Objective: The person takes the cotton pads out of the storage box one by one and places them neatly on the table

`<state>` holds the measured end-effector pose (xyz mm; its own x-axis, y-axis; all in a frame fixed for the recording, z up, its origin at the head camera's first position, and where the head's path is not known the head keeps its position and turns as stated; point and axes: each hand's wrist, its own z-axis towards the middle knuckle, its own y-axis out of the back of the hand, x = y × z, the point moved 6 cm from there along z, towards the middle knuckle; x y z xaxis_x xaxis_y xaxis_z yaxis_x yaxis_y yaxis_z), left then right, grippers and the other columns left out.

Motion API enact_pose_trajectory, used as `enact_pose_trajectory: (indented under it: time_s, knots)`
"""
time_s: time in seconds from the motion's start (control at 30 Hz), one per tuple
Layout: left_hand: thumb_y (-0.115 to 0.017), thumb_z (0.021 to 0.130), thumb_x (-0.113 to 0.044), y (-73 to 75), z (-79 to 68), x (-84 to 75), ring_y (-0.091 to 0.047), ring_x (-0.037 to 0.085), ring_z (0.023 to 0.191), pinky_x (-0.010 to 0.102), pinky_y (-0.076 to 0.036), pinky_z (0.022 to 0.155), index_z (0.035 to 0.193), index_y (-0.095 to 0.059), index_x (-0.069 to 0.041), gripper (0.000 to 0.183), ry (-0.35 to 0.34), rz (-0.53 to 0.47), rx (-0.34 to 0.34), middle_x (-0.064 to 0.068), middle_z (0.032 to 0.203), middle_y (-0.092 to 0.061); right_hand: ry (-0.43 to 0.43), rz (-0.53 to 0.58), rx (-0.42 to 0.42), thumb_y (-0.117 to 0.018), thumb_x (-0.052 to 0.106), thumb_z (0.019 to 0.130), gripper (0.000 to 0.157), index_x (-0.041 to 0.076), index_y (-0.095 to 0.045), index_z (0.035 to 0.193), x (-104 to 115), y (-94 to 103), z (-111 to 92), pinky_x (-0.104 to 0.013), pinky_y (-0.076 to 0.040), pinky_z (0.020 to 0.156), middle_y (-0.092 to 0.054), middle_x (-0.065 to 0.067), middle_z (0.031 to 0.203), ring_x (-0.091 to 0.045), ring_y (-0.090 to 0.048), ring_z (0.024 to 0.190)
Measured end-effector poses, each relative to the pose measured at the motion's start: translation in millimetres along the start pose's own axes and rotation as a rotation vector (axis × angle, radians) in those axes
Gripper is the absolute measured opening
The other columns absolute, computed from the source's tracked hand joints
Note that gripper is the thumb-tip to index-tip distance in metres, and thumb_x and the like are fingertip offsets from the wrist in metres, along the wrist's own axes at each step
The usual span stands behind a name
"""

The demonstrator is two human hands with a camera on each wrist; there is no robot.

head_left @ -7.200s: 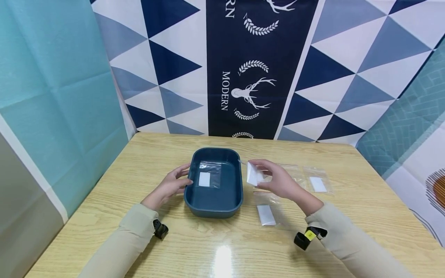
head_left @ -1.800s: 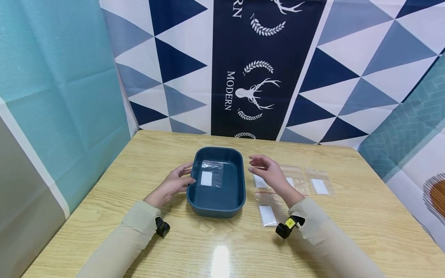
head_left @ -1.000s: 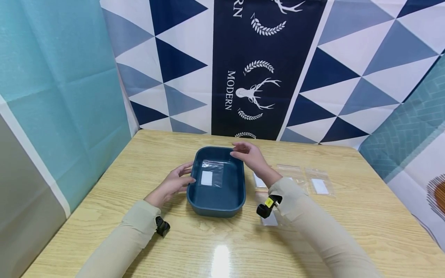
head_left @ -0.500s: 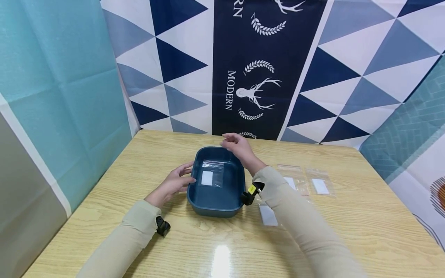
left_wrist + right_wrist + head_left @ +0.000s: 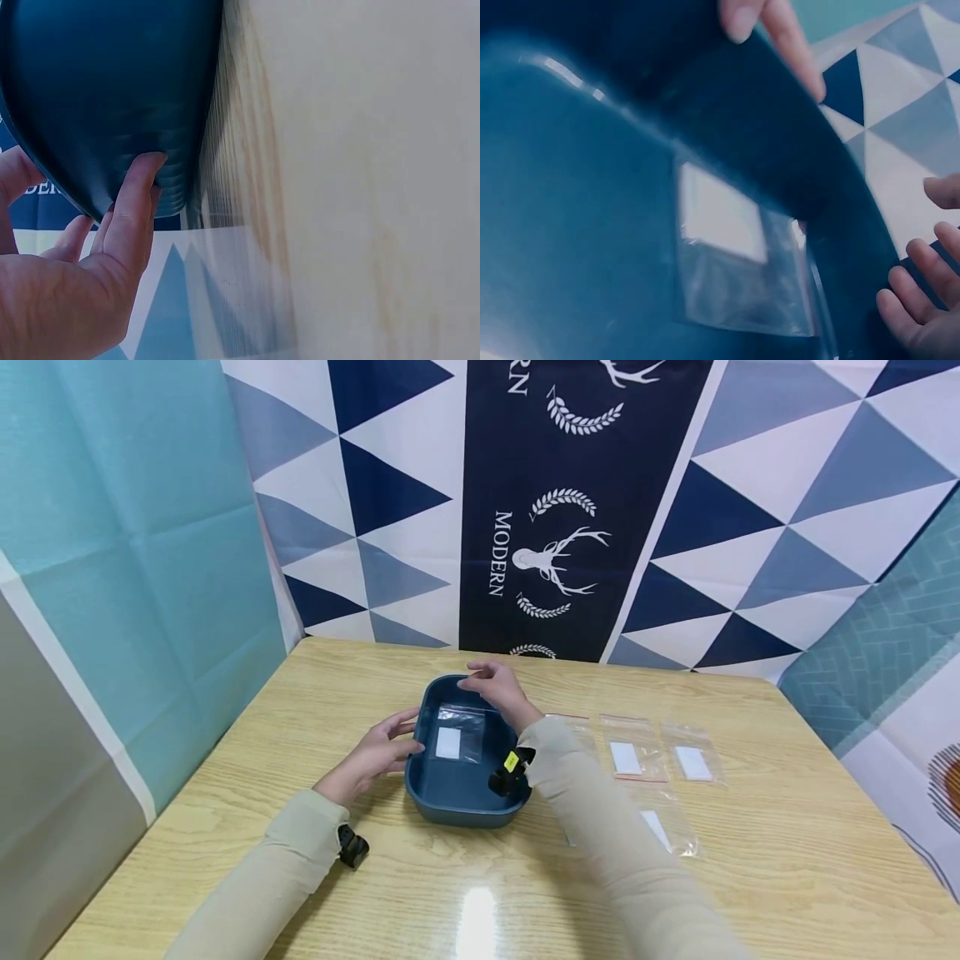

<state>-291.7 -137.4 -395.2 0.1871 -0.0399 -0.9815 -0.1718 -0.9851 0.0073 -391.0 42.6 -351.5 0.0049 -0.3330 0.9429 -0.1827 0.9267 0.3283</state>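
Observation:
A deep blue rectangular bin [image 5: 450, 817] stands on the table. My left hand [image 5: 371, 758] holds its left wall, thumb over the rim; in the left wrist view its fingers [image 5: 129, 217] lie along the outer wall. Inside the bin, toward the left, lies a clear zip bag [image 5: 471, 737] with a white rectangle in it. My right hand [image 5: 495, 687] hovers at the bin's far rim with nothing in it. In the right wrist view, loosely bent fingers of this hand [image 5: 926, 315] appear beside the rim, apart from the bag [image 5: 742, 292].
Right of the bin lie several similar zip bags: one in the middle [image 5: 633, 752], one farther right [image 5: 693, 763], and one nearer [image 5: 671, 827] partly under the right sleeve [image 5: 622, 852]. A patterned cloth [image 5: 551, 560] hangs behind the wooden table [image 5: 360, 681].
Earlier, my right hand held a bag with a white rectangle; it has let go. Since then it has moved left from beside the bin to its far rim. My left hand stays on the bin.

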Motion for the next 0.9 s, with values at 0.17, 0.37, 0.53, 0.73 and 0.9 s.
enact_pose_trajectory:
  time_s: [0.17, 0.37, 0.53, 0.73, 0.9]
  knots:
    - [-0.056, 0.088, 0.0, -0.4, 0.1, 0.0, -0.055, 0.031, 0.11, 0.04, -0.051, 0.083, 0.145, -0.034, -0.016, 0.063, 0.008, 0.01, 0.0, 0.017, 0.14, -0.038, 0.025, -0.167, 0.082, -0.071, 0.016, 0.082, 0.046, 0.004, -0.056, 0.125, -11.9, -12.2, 0.4, -0.037, -0.047, 0.086, -0.057, -0.014, 0.114, -0.027, -0.054, 0.102]
    - [-0.056, 0.088, 0.0, -0.9, -0.4, -1.0, -0.053, 0.034, 0.112, 0.042, -0.05, 0.085, 0.145, -0.033, -0.016, 0.064, 0.007, -0.002, 0.011, 0.018, 0.141, -0.036, 0.033, -0.344, 0.255, -0.073, 0.016, 0.08, 0.054, 0.004, -0.053, 0.129, -19.3, -26.4, -1.4, -0.038, -0.044, 0.092, -0.053, -0.016, 0.126, -0.027, -0.051, 0.111]
    - [-0.056, 0.088, 0.001, -0.9, -0.5, -0.7, -0.053, 0.034, 0.113, 0.042, -0.05, 0.085, 0.145, -0.033, -0.015, 0.064, 0.007, -0.003, 0.013, 0.018, 0.141, -0.036, 0.016, -0.452, 0.416, -0.077, 0.015, 0.076, 0.065, 0.002, -0.048, 0.133, -22.2, -35.7, -6.6, -0.038, -0.038, 0.1, -0.047, -0.015, 0.134, -0.025, -0.047, 0.117]
    - [-0.055, 0.089, 0.0, -0.8, -0.9, -0.2, -0.053, 0.033, 0.113, 0.041, -0.05, 0.085, 0.145, -0.033, -0.016, 0.063, 0.003, -0.001, 0.012, 0.017, 0.14, -0.037, 0.061, -0.631, 0.598, -0.082, 0.015, 0.071, 0.083, 0.007, -0.038, 0.141, -26.7, -46.2, -9.9, -0.039, -0.03, 0.106, -0.033, -0.014, 0.144, -0.025, -0.036, 0.124]
    - [-0.055, 0.089, 0.0, -0.4, -1.0, -0.1, -0.054, 0.033, 0.112, 0.041, -0.051, 0.083, 0.145, -0.033, -0.016, 0.063, -0.007, -0.001, 0.018, 0.017, 0.14, -0.037, 0.081, -0.719, 0.624, -0.084, 0.011, 0.067, 0.083, 0.01, -0.042, 0.138, -28.4, -47.6, -10.5, -0.038, -0.036, 0.101, -0.031, -0.012, 0.144, -0.025, -0.039, 0.12]
